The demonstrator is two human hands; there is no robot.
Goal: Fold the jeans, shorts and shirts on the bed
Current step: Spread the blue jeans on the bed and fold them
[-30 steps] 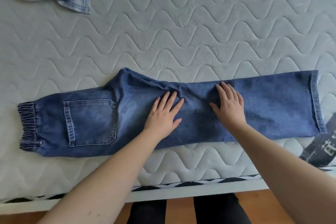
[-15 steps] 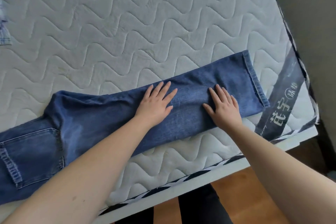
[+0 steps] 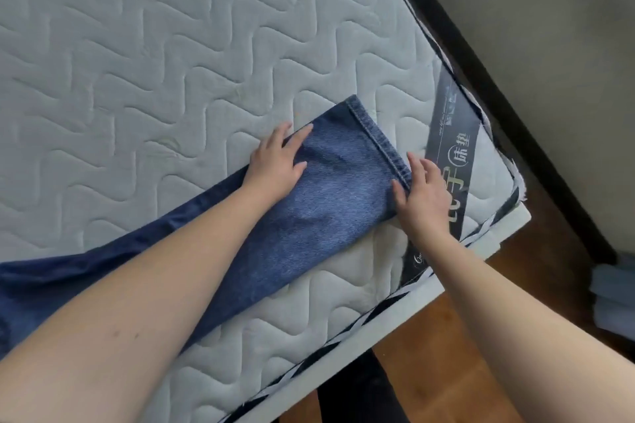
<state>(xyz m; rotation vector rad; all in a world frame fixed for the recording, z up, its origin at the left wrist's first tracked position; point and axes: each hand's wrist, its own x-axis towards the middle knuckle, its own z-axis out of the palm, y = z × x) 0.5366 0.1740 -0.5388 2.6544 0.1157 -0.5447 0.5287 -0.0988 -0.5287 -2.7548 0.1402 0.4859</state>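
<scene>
Blue jeans [image 3: 330,196], folded lengthwise leg on leg, lie flat across the quilted white mattress [image 3: 165,55]; the waist end runs out of view at the lower left. My left hand [image 3: 276,161] lies flat on the leg's far edge, fingers straight, a little short of the hem. At the stitched hem, my right hand [image 3: 422,196] rests over the near corner, its thumb on the denim and its fingers straight along the hem's edge.
The mattress corner with a dark printed label band [image 3: 450,154] lies just right of the hem. Beyond it run a dark bed frame [image 3: 488,86], a grey wall and wooden floor [image 3: 446,347]. A grey folded stack [image 3: 615,299] sits at the right edge.
Both hands have slid along the leg from its middle toward the hem, the right hand reaching the hem. The view has swung right, so the pocket and waist have left the frame.
</scene>
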